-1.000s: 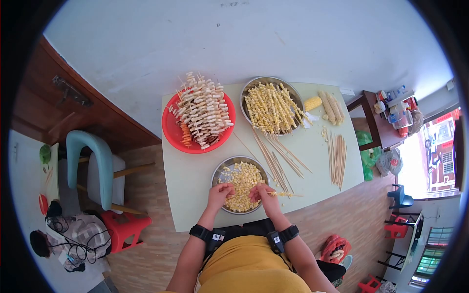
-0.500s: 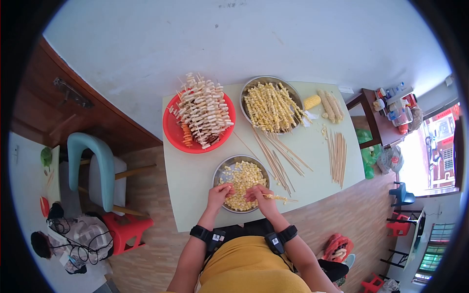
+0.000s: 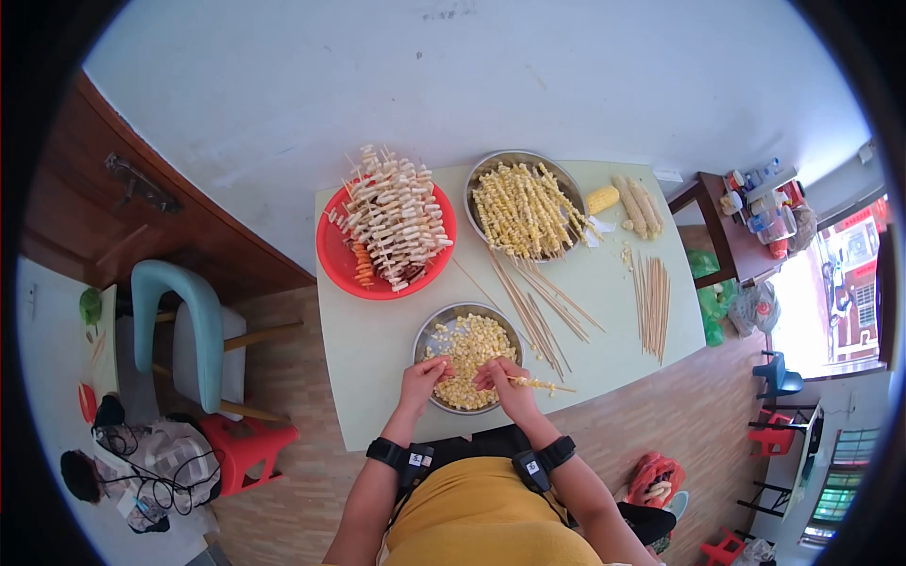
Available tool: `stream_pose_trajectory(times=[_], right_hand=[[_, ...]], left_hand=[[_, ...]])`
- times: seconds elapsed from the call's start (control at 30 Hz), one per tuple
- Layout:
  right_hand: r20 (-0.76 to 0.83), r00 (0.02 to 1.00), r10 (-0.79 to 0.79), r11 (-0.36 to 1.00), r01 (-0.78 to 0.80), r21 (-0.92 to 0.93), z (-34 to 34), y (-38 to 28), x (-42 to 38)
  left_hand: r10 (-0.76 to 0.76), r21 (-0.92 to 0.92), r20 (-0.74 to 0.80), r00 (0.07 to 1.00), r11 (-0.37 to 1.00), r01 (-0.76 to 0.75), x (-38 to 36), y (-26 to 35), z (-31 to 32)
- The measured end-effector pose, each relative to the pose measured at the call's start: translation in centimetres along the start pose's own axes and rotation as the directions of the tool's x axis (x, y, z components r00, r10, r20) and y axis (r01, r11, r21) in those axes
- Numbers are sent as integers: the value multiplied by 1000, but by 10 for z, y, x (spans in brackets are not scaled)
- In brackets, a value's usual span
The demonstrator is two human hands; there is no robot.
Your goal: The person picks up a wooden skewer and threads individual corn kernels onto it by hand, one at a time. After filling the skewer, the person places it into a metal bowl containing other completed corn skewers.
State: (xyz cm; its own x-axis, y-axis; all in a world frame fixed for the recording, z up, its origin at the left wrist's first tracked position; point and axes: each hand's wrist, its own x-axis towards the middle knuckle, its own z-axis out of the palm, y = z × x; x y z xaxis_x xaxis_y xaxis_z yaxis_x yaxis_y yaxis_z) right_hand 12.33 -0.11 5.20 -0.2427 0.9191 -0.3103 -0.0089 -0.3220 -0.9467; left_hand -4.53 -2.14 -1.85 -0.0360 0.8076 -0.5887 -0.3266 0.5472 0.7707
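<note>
Over the near part of a metal bowl (image 3: 421, 332) of loose corn kernels (image 3: 475, 338), my two hands work close together. My right hand (image 3: 505, 385) is closed round a bamboo skewer (image 3: 563, 388) threaded with corn kernels, its tip pointing right past the bowl's rim. At the left side of the bowl, my left hand (image 3: 427, 381) has its fingers pinched together; whatever lies between them is too small to make out.
Behind stand a red basin (image 3: 337, 274) piled with skewered white slices and a steel bowl (image 3: 479, 170) of corn skewers. Bare skewers (image 3: 651, 307) lie on the table (image 3: 373, 377) to the right, near corn cobs (image 3: 642, 208). A blue chair (image 3: 156, 311) stands left.
Both hands keep nearly the same place and grip. Only a very slight shift of the whole view shows.
</note>
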Motion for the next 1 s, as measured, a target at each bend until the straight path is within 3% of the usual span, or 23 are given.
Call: stream_pose_trajectory(times=[0.77,0.87,1.0], right_hand=[[12,1000,6,1000,-7,8,2,8,3],[17,1000,3,997,-4,73,0,11,5],[-4,993,120,959,-115,257,-1,5,5]], left_hand=[[-63,-159,-32,998,986,57,3,3,-1],[-78,-241,1,997,968,76,1,6,-5],[-128,-366,93,987,918,153,0,10,-12]])
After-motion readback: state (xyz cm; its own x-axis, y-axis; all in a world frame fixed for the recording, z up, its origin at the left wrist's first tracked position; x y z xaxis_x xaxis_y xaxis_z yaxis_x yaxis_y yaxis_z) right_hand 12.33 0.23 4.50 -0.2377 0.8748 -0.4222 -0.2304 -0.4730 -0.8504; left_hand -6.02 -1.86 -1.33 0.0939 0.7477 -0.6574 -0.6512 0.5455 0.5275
